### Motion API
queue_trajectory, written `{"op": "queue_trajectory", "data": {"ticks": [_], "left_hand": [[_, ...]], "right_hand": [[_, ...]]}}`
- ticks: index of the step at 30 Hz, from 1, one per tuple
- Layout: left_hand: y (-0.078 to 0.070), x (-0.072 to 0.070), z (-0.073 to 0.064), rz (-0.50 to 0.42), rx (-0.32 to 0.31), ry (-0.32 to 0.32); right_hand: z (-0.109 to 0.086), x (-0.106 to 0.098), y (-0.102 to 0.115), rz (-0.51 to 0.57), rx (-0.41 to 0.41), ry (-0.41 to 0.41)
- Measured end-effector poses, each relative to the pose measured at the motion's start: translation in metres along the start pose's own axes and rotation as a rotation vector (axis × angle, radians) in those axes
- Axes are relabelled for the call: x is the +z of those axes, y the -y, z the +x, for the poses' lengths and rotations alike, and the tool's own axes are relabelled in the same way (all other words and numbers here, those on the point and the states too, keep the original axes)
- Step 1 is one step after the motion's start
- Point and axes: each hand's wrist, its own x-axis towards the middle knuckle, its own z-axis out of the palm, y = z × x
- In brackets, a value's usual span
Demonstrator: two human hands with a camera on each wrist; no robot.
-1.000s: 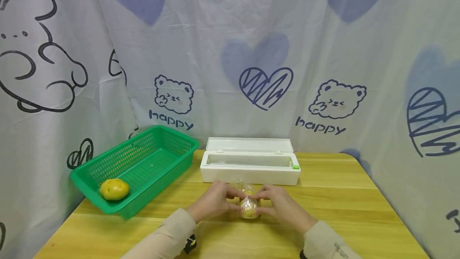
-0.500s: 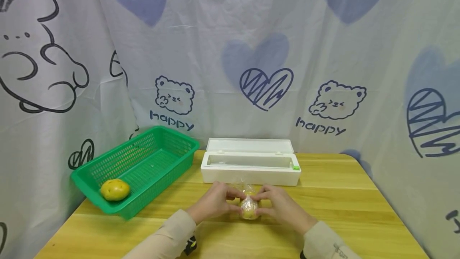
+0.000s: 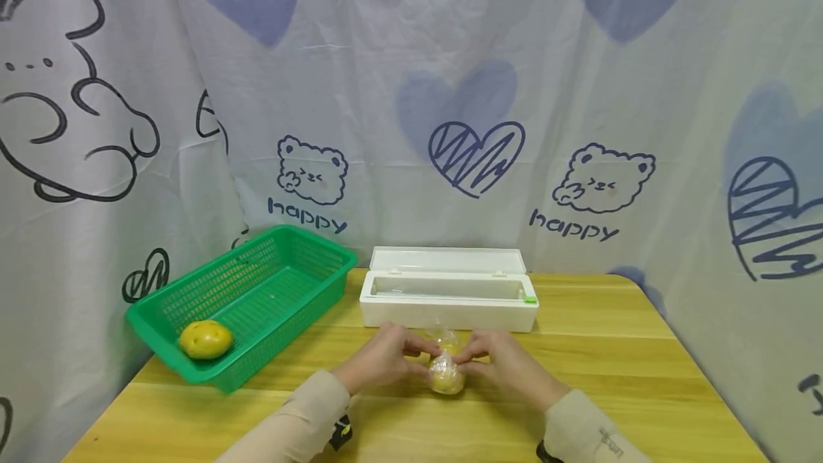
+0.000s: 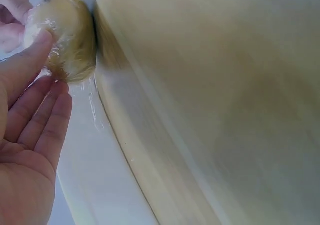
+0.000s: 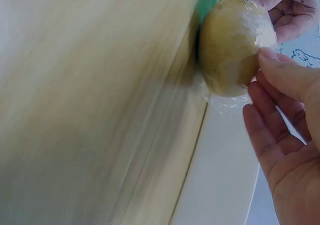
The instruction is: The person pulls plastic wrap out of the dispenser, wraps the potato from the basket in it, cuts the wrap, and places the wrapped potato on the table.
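A yellow potato (image 3: 446, 381) wrapped in clear cling film rests on the wooden table, in the middle of the head view. From the left, my left hand (image 3: 384, 357) pinches the film on it with thumb and fingertips; my right hand (image 3: 508, 366) does likewise from the right. Loose film (image 3: 442, 334) stands up behind the potato. The left wrist view has the left thumb pressed on the shiny wrapped side of the potato (image 4: 77, 40). In the right wrist view the right thumb and forefinger meet at the film on the potato (image 5: 227, 47), while the other fingers lie apart from it.
Just beyond the hands stands a white cling film dispenser (image 3: 450, 315) with its lid (image 3: 446, 260) up. A green plastic basket (image 3: 283, 334) is at the left, holding an unwrapped potato (image 3: 206, 339). A printed curtain (image 3: 386, 91) hangs behind the table (image 3: 617, 377).
The right thumb has moved up and back from the front of the wrapped potato. The left hand has hardly moved, and the dispenser and basket stay put.
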Motion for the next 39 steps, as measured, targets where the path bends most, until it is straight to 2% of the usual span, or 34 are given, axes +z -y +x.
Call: {"op": "queue_trajectory", "data": {"ticks": [4,7,12,15,22,27,31,39], "left_hand": [[-0.001,0.000,-0.001,0.008,0.000,0.033],[-0.002,0.000,-0.003,0.047,0.007,0.043],[-0.005,0.001,-0.007,0.129,0.030,0.019],[-0.006,0.001,-0.008,0.141,0.034,-0.007],[-0.011,0.001,-0.010,0.141,0.005,-0.067],[-0.013,0.003,-0.011,0.173,0.054,-0.096],[-0.014,0.005,-0.012,0.224,0.108,-0.095],[-0.014,0.009,-0.010,0.275,0.164,-0.068]], "right_hand": [[0.000,-0.002,0.001,-0.036,0.031,0.005],[0.001,-0.003,0.003,-0.077,0.057,0.017],[0.000,-0.003,0.005,-0.145,0.089,0.051],[-0.001,-0.003,0.006,-0.160,0.111,0.056],[-0.006,-0.004,0.012,-0.213,0.130,-0.025],[-0.008,-0.003,0.008,-0.269,0.070,-0.060],[-0.007,-0.005,0.004,-0.241,0.026,-0.027],[-0.008,-0.010,0.004,-0.169,0.059,0.077]]}}
